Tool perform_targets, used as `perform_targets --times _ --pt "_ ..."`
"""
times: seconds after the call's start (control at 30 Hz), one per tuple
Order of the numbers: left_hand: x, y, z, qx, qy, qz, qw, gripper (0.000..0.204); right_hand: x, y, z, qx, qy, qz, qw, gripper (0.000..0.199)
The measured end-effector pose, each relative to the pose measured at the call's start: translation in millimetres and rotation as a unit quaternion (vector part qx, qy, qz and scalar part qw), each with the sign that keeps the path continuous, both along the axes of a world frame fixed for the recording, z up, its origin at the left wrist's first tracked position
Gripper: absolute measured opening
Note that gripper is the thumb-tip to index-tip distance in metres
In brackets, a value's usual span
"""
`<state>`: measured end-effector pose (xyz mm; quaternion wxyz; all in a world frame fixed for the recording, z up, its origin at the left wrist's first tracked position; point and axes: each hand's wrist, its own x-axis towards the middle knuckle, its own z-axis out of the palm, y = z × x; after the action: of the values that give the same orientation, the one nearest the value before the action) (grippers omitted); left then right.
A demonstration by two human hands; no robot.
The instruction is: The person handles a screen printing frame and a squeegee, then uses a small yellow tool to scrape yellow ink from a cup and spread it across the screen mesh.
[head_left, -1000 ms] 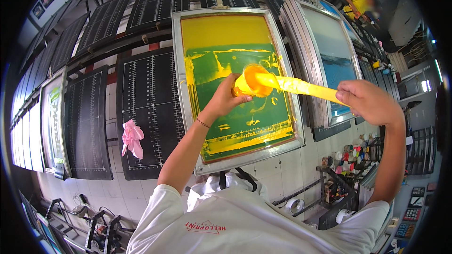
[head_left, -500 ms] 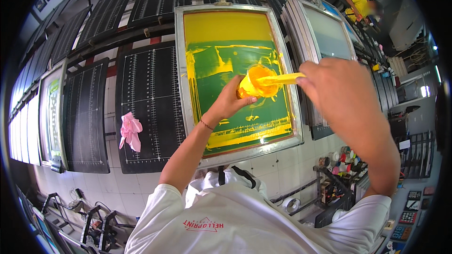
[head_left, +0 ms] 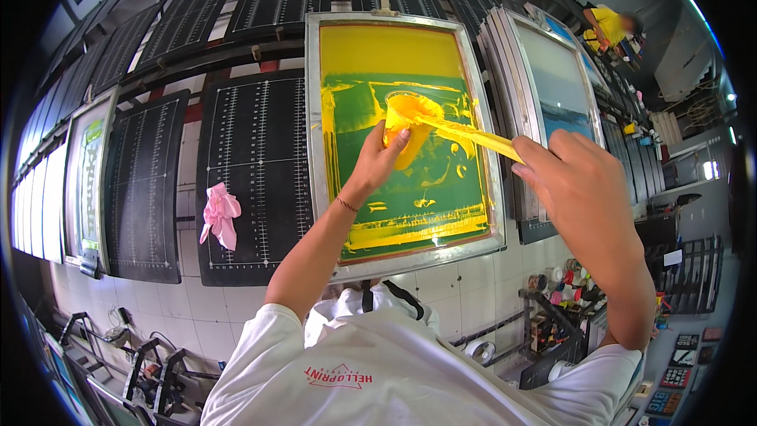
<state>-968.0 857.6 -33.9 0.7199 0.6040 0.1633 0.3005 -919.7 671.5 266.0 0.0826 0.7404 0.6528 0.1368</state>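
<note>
My left hand [head_left: 377,159] is wrapped round a clear plastic cup [head_left: 404,136] of thick yellow ink, held mouth up over a screen-printing screen. My right hand [head_left: 579,177] grips the end of a yellow, ink-coated stirring stick [head_left: 481,139], which slants down leftward with its tip at the cup's mouth. Ink clings along the stick. Below both hands lies the screen's metal frame [head_left: 418,259]. Its green mesh [head_left: 441,209] carries yellow smears at the sides and a thick yellow band along the near edge.
Black printing boards [head_left: 256,150] with white rulings stand in rows to the left and behind. A pink crumpled cloth [head_left: 220,217] lies on the nearest one. More framed screens [head_left: 552,79] lean at the right. A person in yellow [head_left: 609,25] works at the far right.
The cup has moved up and left and now sits more upright. My right hand has shifted right and nearer me, leaving more of the stick outside the cup.
</note>
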Motion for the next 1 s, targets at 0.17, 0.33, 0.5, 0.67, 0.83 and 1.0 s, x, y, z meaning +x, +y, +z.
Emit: perform_targets --times 0.17,0.33,0.5,0.67,0.83,1.0 --pt "1.5 3.7 1.6 -0.052 -0.007 -0.026 0.998 0.058 1.5 -13.8 4.0 0.028 -0.013 -0.013 0.999 0.023" --pt "2.4 6.7 1.3 -0.083 -0.010 -0.034 0.996 0.056 5.9 -29.1 7.9 0.047 -0.023 -0.014 0.999 0.030" --pt "1.3 4.9 12.5 -0.117 -0.013 -0.053 0.992 0.052 8.6 -42.7 9.8 0.070 -0.015 -0.024 0.997 0.033" --pt "4.8 6.2 8.9 -0.131 -0.012 -0.066 0.989 0.050 14.8 -53.8 9.4 0.093 -0.013 -0.032 0.995 0.033" --pt "5.1 2.9 6.0 -0.121 -0.015 -0.057 0.991 0.053 25.7 -62.9 7.5 0.126 0.025 -0.063 0.990 0.028" --pt "5.0 1.6 -7.5 -0.041 -0.021 -0.058 0.997 0.064 51.7 -72.8 -8.5 0.214 0.162 -0.098 0.958 0.021"
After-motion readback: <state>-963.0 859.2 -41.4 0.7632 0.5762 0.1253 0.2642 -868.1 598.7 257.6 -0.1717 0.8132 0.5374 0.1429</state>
